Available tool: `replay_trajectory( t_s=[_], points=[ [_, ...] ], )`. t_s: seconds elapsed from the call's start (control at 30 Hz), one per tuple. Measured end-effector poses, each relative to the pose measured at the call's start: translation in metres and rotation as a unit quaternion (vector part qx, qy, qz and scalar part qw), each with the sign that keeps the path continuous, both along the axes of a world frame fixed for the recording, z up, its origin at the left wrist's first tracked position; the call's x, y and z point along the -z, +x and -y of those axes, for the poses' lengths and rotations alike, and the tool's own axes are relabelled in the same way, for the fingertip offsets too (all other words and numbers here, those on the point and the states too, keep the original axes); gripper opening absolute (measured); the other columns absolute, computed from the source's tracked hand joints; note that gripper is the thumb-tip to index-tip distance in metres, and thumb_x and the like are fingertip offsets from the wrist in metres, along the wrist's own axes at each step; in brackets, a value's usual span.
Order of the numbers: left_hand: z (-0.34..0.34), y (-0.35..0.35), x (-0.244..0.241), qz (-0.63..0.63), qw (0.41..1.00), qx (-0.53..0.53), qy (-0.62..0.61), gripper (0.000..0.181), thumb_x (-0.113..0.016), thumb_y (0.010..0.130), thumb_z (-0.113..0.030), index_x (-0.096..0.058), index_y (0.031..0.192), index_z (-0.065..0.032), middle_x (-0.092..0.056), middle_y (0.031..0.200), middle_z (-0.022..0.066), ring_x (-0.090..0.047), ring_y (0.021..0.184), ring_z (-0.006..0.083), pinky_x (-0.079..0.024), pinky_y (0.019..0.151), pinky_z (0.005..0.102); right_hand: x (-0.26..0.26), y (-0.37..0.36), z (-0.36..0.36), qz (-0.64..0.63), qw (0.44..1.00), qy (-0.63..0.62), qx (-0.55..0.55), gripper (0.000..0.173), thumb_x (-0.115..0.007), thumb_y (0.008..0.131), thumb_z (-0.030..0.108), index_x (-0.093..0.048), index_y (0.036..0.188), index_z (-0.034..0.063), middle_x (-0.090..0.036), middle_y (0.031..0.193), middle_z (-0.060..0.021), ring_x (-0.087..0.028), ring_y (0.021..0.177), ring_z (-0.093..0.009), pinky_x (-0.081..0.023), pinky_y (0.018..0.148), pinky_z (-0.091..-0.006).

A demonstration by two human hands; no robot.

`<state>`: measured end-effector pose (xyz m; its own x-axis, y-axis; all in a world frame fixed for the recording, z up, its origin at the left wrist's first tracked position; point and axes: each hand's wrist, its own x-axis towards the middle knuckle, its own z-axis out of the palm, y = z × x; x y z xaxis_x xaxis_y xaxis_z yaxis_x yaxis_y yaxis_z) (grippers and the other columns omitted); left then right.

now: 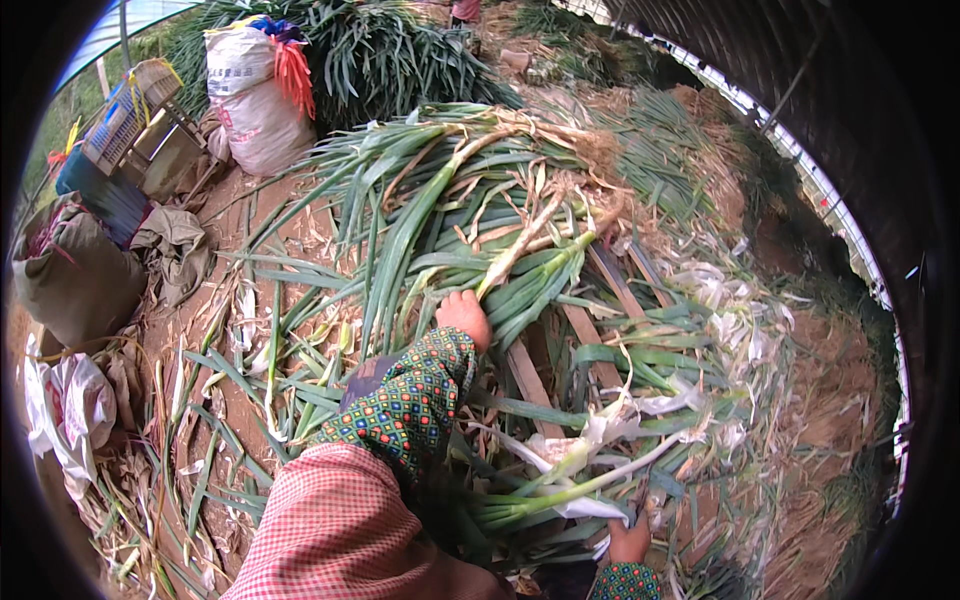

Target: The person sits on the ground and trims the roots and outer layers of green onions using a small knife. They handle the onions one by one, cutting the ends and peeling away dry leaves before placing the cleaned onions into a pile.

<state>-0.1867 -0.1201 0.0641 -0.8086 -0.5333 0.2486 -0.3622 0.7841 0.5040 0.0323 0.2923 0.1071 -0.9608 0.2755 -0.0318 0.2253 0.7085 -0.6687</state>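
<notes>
My left hand point(465, 319), in a patterned sleeve, is closed around a large green onion point(491, 277) at the near edge of a heap of green onions point(420, 202). Their pale, rooted ends lie towards the right. At the lower right, my right hand point(628, 541) is beside white peeled sheaths point(592, 508); a thin dark object point(642, 499) rises by its fingers, but its kind and the grip are unclear. Just above that hand lies a green onion with a pale stem point(622, 471), across leaves and sheaths. Wooden slats point(531, 386) show between my hands.
A stuffed white woven sack point(251, 105) with coloured ties stands at the upper left, near a plastic basket point(146, 82) and a grey-green sack point(79, 277). More green onions point(397, 60) are piled behind. Loose leaves and sheaths litter the soil. Part of a person point(465, 10) shows far off.
</notes>
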Motion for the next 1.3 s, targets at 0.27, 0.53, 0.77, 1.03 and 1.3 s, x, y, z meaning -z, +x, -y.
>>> replay_trajectory(
  t_s=[0.27, 0.53, 0.77, 1.03, 1.3],
  points=[
    [0.031, -0.006, 0.051, 0.178, 0.972, 0.042, 0.147, 0.033, -0.054, 0.085, -0.024, -0.054, 0.111, -0.0041, -0.060, 0.114, 0.0206, -0.055, 0.111, 0.0385, -0.046, 0.091, 0.0466, 0.032, -0.002, -0.023, 0.093, 0.993, 0.066, 0.008, 0.069, -0.075, 0.075, 0.019, -0.044, 0.133, -0.0040, -0.056, 0.125, -0.0213, -0.053, 0.116, -0.031, -0.040, 0.097, -0.0364],
    [0.021, 0.028, -0.030, -0.130, 0.980, 0.134, 0.067, 0.035, -0.065, 0.081, -0.030, -0.059, 0.106, -0.0066, -0.061, 0.100, 0.0172, -0.056, 0.094, 0.0378, -0.046, 0.080, 0.0480, 0.018, 0.002, -0.034, 0.028, 0.994, -0.092, -0.041, 0.079, -0.071, 0.076, 0.011, -0.031, 0.142, -0.0051, -0.052, 0.131, -0.0190, -0.051, 0.115, -0.026, -0.040, 0.097, -0.0331],
    [0.023, 0.062, -0.241, -0.278, 0.900, 0.335, 0.032, 0.036, -0.059, 0.089, -0.022, -0.051, 0.120, -0.0055, -0.055, 0.101, 0.0187, -0.056, 0.092, 0.0391, -0.048, 0.078, 0.0436, 0.012, 0.016, -0.001, -0.116, 0.961, -0.240, -0.076, 0.072, -0.074, 0.067, 0.008, -0.044, 0.131, -0.0088, -0.062, 0.113, -0.0191, -0.060, 0.102, -0.022, -0.045, 0.091, -0.0345],
    [-0.025, 0.076, -0.235, 0.046, 0.877, 0.469, 0.088, 0.036, -0.060, 0.085, -0.030, -0.059, 0.105, -0.0002, -0.065, 0.090, 0.0232, -0.063, 0.085, 0.0361, -0.048, 0.080, 0.0433, 0.002, 0.011, -0.064, -0.236, 0.968, -0.020, 0.077, 0.062, -0.072, 0.068, 0.012, -0.050, 0.121, -0.0116, -0.064, 0.107, -0.0215, -0.063, 0.097, -0.028, -0.047, 0.088, -0.0358],
    [-0.053, 0.152, 0.009, 0.259, 0.796, 0.338, 0.430, 0.049, -0.064, 0.084, -0.037, -0.064, 0.112, 0.0028, -0.068, 0.102, 0.0191, -0.065, 0.090, 0.0234, -0.048, 0.084, 0.0355, -0.088, 0.107, 0.117, 0.054, 0.969, -0.013, -0.242, 0.057, -0.072, 0.072, 0.014, -0.052, 0.120, -0.0086, -0.063, 0.099, -0.0262, -0.065, 0.090, -0.033, -0.050, 0.080, -0.0373]
  ],
)
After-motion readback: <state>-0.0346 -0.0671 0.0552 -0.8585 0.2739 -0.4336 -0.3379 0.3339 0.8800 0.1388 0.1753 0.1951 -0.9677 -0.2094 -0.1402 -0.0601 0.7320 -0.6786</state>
